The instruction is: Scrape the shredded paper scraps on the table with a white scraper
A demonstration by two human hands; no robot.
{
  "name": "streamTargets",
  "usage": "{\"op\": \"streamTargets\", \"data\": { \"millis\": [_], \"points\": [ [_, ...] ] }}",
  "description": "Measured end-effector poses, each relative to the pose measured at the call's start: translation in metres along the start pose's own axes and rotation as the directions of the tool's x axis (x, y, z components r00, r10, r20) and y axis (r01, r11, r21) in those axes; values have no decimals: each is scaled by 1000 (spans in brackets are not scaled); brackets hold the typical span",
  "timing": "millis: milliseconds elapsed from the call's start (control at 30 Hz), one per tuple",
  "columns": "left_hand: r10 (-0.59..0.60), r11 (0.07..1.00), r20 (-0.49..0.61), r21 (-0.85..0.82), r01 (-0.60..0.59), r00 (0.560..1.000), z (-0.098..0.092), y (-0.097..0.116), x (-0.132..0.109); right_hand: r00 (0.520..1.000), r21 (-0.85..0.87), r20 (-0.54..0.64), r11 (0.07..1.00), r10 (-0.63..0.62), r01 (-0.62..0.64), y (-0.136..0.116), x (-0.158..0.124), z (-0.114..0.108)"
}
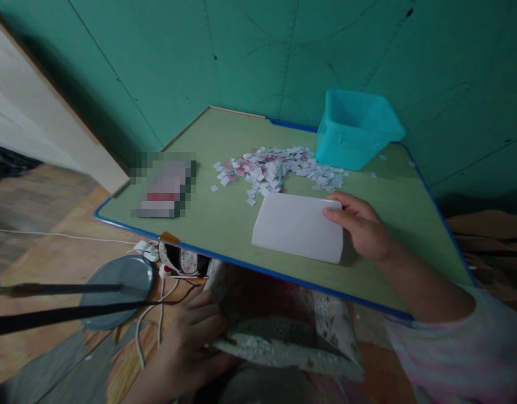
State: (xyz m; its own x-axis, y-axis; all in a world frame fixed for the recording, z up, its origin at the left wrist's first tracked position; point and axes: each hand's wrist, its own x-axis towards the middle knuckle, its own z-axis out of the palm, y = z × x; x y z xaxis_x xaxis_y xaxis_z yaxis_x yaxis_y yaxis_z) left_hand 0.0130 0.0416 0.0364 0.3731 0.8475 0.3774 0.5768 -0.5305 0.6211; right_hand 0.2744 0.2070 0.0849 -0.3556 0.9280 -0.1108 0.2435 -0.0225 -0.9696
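Observation:
My right hand (363, 227) pinches the right end of a white flat rectangular piece (298, 227), thumb on top. The piece is over the tabletop, and its material is hard to tell. Just beyond its far edge lies a loose heap of small white and pinkish paper-like squares (267, 171). Below the table's front edge, my left hand (195, 331) is closed on the left rim of a pale, stained sack (284, 348). The sack's mouth gapes under the table edge, its inside dark and reddish.
A turquoise plastic bin (346, 140) stands at the back right of the green blue-edged table (216, 224). A pixelated flat object (164, 188) lies at the left. Below are a grey round base (119, 292), white cables and a power strip (147, 251). A green wall (250, 50) rises behind.

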Motion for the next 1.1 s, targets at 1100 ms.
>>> {"op": "streamTargets", "data": {
  "millis": [1100],
  "points": [
    [-14, 999, 20, -39, 15, 1000, -4, -2, 3, 950, -338, 284, 914, -130, 226, -6, -20, 18]
  ]
}}
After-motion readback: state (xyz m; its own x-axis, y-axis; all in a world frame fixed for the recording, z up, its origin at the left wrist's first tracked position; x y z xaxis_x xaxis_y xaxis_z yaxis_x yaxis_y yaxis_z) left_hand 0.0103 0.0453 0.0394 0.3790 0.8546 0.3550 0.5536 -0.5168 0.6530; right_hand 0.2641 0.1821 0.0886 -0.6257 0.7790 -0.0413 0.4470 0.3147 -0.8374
